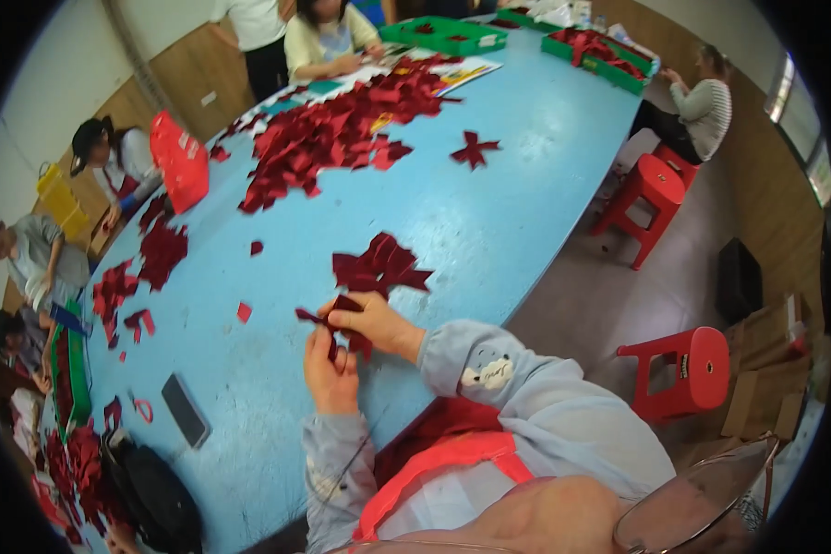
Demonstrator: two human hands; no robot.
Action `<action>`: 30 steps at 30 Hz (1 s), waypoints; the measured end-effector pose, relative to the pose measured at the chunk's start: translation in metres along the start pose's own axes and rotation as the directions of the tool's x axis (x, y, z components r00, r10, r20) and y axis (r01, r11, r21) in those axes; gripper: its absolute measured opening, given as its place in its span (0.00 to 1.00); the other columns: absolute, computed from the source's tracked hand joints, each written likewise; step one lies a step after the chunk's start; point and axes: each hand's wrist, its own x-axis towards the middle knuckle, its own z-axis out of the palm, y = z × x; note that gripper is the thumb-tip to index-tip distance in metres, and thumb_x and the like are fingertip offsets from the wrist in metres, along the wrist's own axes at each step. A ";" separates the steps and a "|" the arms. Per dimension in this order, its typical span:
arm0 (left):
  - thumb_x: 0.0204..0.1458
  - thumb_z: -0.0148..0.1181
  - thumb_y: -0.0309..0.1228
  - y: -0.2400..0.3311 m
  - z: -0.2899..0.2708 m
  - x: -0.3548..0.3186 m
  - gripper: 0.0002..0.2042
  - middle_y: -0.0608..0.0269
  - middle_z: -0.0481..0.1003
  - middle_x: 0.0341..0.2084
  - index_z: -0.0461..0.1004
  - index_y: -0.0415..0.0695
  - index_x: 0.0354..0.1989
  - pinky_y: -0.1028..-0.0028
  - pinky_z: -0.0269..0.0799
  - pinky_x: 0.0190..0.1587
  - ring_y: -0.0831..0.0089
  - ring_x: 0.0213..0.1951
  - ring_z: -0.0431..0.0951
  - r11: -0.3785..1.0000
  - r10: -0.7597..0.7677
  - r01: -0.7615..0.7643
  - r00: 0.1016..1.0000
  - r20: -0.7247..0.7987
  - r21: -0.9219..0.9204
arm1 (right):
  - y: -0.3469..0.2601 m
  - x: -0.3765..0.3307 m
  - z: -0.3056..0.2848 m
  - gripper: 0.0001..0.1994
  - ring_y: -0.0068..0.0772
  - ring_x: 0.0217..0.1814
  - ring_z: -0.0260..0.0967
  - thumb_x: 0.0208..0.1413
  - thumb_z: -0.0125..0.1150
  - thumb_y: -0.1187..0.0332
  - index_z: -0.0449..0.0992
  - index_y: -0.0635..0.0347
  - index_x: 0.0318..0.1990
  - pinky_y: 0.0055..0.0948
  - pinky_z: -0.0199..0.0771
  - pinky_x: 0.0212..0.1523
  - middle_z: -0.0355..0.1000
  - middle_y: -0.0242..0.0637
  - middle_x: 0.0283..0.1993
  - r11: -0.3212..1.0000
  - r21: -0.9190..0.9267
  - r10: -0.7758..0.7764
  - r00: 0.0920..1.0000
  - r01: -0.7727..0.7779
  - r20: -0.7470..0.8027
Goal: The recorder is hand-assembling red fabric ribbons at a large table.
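Observation:
My left hand point(331, 374) and my right hand point(377, 323) meet over the near part of the blue table, with fingers closed on a dark red fabric bow point(349, 303). My fingers cover much of this bow, so its full shape is hidden. Just beyond my hands lies a small heap of dark red bows point(379, 263). A single bow point(474, 150) rests by itself farther off to the right. Toward the far side spreads a large pile of red fabric bows point(332, 129).
Left of my hands, a phone point(186, 410) and a black bag point(152, 494) lie on the table point(277, 443). Green trays point(596, 63) with red pieces stand at the far edge. Red stools point(683, 374) are at the right. Several people sit or stand around the table.

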 end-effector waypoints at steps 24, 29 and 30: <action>0.48 0.60 0.30 0.038 -0.023 0.003 0.13 0.66 0.74 0.27 0.72 0.39 0.41 0.80 0.64 0.29 0.81 0.27 0.71 0.861 -0.042 -0.078 0.974 0.224 0.503 | -0.010 0.004 -0.007 0.10 0.16 0.20 0.56 0.54 0.54 0.65 0.71 0.61 0.38 0.17 0.54 0.18 0.65 0.27 0.24 0.990 -0.051 0.139 0.985 -0.134 0.101; 0.45 0.63 0.27 0.032 -0.028 0.007 0.13 0.68 0.73 0.25 0.72 0.39 0.40 0.81 0.62 0.26 0.83 0.24 0.68 0.954 0.040 -0.105 0.974 0.225 0.282 | 0.000 0.008 -0.021 0.10 0.14 0.21 0.57 0.54 0.54 0.65 0.70 0.61 0.40 0.15 0.56 0.20 0.65 0.27 0.24 0.918 0.257 0.276 0.951 -0.304 0.139; 0.45 0.63 0.28 0.033 -0.029 0.007 0.13 0.69 0.73 0.25 0.73 0.39 0.40 0.81 0.61 0.25 0.83 0.24 0.67 0.956 0.038 -0.097 0.976 0.213 0.276 | 0.003 0.010 -0.024 0.10 0.14 0.22 0.58 0.54 0.53 0.64 0.70 0.61 0.39 0.15 0.57 0.20 0.66 0.27 0.25 0.909 0.227 0.318 0.934 -0.350 0.165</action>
